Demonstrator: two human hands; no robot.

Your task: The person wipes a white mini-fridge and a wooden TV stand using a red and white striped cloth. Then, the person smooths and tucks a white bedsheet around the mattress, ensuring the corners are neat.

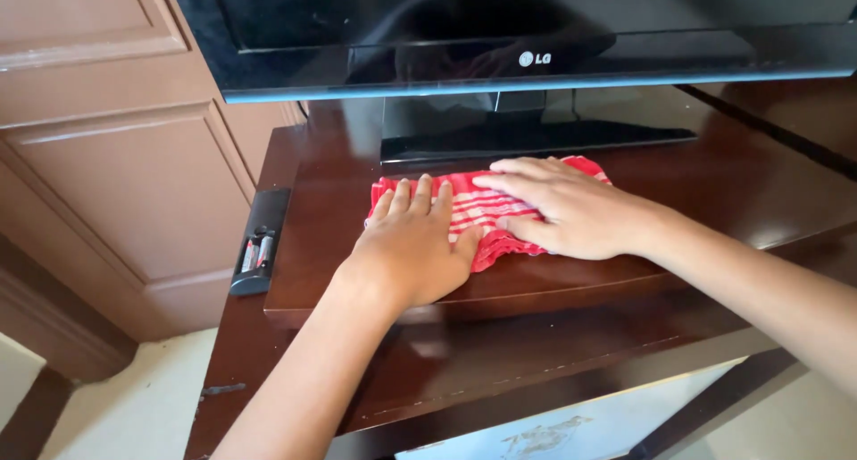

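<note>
A red and white striped cloth (471, 204) lies on the raised dark wooden top (768, 201) of a stand, just in front of the base of a black television (536, 31). My left hand (415, 241) lies flat on the cloth's left part, fingers together and pointing away from me. My right hand (562, 205) presses flat on the cloth's right part, fingers stretched to the left. Both palms rest on the cloth without gripping it.
The television's black base (536, 138) stands right behind the cloth. A black remote control (259, 241) with its battery bay open lies on the stand's left edge. Tan wooden cabinet panels (116, 156) fill the left side. A lower shelf (446, 371) runs under the top.
</note>
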